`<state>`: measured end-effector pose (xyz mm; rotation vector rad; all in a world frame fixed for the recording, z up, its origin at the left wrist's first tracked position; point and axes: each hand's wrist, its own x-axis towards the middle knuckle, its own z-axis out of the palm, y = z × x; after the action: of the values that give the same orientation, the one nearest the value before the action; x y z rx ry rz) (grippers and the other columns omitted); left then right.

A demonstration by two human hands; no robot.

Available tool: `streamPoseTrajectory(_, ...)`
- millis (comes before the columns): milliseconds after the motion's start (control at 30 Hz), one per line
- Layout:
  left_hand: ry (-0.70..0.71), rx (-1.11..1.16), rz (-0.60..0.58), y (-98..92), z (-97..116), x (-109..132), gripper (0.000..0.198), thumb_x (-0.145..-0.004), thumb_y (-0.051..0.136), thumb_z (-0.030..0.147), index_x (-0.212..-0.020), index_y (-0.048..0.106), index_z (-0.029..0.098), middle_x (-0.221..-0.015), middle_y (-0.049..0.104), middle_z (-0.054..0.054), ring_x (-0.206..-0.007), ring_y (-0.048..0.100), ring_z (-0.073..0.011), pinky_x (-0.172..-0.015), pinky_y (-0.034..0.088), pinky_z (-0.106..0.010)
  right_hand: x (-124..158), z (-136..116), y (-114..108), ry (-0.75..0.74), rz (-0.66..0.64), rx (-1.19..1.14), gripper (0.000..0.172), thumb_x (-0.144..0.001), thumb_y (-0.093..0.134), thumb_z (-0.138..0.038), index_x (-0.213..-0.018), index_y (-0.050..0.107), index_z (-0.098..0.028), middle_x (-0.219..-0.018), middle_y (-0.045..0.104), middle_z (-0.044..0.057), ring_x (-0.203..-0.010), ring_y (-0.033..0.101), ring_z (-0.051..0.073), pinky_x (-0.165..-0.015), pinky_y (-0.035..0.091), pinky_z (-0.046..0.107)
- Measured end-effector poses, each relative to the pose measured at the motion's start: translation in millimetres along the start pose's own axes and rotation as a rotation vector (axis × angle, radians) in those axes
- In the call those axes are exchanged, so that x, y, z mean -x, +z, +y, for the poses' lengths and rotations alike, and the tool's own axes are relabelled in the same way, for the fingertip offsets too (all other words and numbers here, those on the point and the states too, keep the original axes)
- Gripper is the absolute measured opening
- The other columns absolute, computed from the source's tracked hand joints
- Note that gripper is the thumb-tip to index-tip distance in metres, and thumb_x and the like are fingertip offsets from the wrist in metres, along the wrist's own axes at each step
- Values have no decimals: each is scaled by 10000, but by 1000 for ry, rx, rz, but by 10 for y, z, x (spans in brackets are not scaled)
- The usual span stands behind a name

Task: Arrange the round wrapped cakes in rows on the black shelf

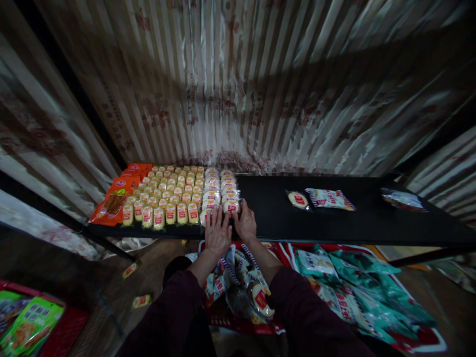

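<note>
Two columns of clear-wrapped white round cakes [211, 186] run from the back of the black shelf [267, 213] to its front edge. My left hand [218, 233] lies at the near end of these columns, fingers stretched out over the front packets. Beside it, my right hand [246, 223] has its fingers apart and touches the right side of the front wrapped cake [231, 206] in the right column. That cake sits between both hands, its red label partly showing. To the left stand several rows of small yellow wrapped cakes [170, 213].
Orange packets [115, 202] lie at the shelf's left end. Further right are a single wrapped cake [297, 199], a striped packet [330, 198] and another packet [402, 199]. Below, a red crate [286, 255] holds green bags [372, 277]. Two small packets [141, 300] lie on the floor.
</note>
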<state>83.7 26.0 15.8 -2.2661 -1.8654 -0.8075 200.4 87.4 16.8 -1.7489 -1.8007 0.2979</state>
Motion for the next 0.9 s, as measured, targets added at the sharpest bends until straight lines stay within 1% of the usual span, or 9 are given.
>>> streamPoseTrajectory(200, -18, 2, -6, 36, 29, -19, 535, -866, 431, 271, -1393, 377, 197, -1524, 245, -103, -1428, 80, -277, -1134, 166, -539, 4, 2, 0, 22, -18, -13, 594, -892, 403, -377, -1421, 289, -131, -1286, 561, 109, -1169, 456, 228, -990, 366, 351)
streamPoseTrajectory(333, -32, 11, 4, 44, 50, -34, 570, -862, 429, 249, -1421, 325, 202, -1535, 209, -100, -1430, 69, -271, -1134, 165, -541, 18, -11, -6, 24, 1, -4, 585, -891, 401, -387, -1413, 309, -139, -1280, 565, 110, -1163, 460, 229, -978, 374, 358)
streamPoseTrajectory(467, -22, 14, -3, 35, 49, -52, 595, -860, 445, 266, -1433, 295, 214, -1540, 193, -99, -1430, 67, -270, -1135, 168, -538, 27, -21, -8, 12, 5, 12, 573, -896, 390, -378, -1410, 314, -138, -1267, 575, 114, -1159, 465, 227, -970, 377, 359)
streamPoseTrajectory(700, 10, 23, -20, 1, 6, -117, 574, -856, 454, 273, -1414, 337, 204, -1541, 196, -99, -1430, 50, -279, -1141, 163, -524, 23, -21, -6, 15, -4, 24, 579, -903, 360, -397, -1403, 324, -106, -1281, 557, 120, -1165, 452, 233, -1003, 347, 339)
streamPoseTrajectory(800, 50, 23, -25, 13, -34, -125, 578, -860, 447, 271, -1420, 324, 196, -1542, 195, -98, -1432, 47, -269, -1145, 162, -510, 22, -17, -2, 22, -6, 32, 588, -904, 363, -399, -1408, 315, -100, -1279, 558, 122, -1163, 450, 233, -1001, 351, 336)
streamPoseTrajectory(900, 34, 4, -15, 34, -61, -120, 590, -865, 438, 278, -1431, 297, 185, -1541, 196, -102, -1432, 45, -269, -1144, 149, -523, 24, -13, 8, 18, -3, 51, 591, -904, 365, -400, -1407, 316, -93, -1289, 550, 130, -1167, 448, 238, -1006, 346, 346)
